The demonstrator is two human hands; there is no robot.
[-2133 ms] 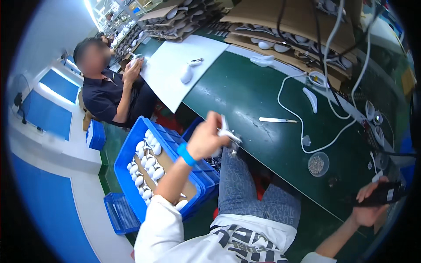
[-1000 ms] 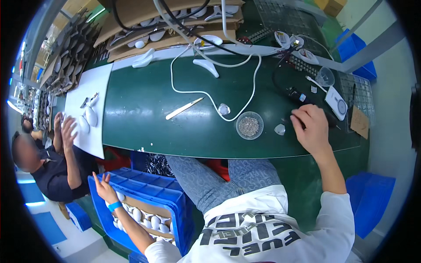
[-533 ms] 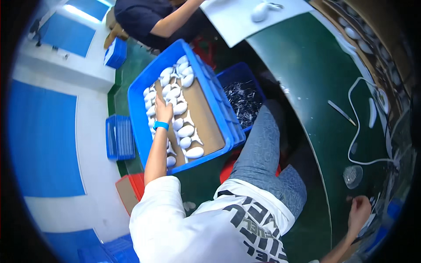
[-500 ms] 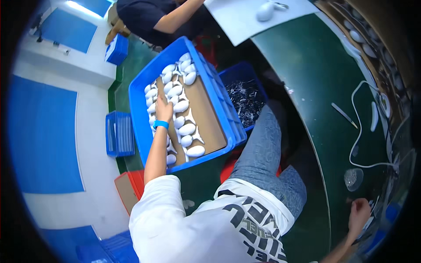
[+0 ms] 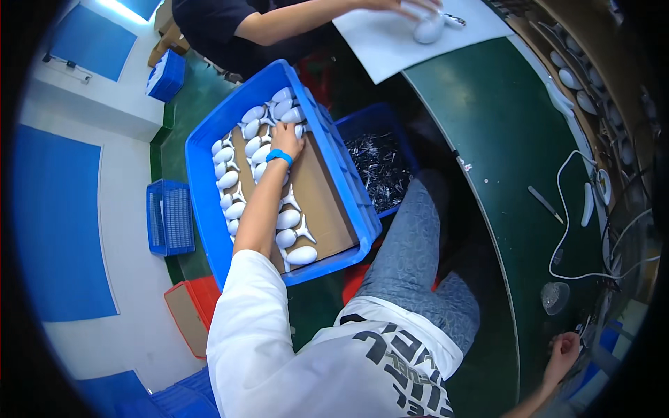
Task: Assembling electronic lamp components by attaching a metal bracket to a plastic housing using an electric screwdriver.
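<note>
My left hand, with a blue band at its wrist, reaches into a large blue tub. Its fingers are curled round a white egg-shaped piece near the tub's far right part. Rows of similar white egg-shaped pieces, with forked white parts between them, lie on a brown cardboard sheet. My forearm covers some of the middle row. Far to the right, my right hand is by the green table's edge with its fingers bent in; what they hold, if anything, is hidden.
On the green table lie a thin pen-like tool, a white cable and a small clear bag. A blue bin of dark parts stands beside the tub. Across from me, a co-worker's arm reaches over a white sheet.
My left hand has moved right and farther away, from the left rows to the far right pieces. The co-worker's hand has come over the white piece on the sheet. My right hand shifted slightly.
</note>
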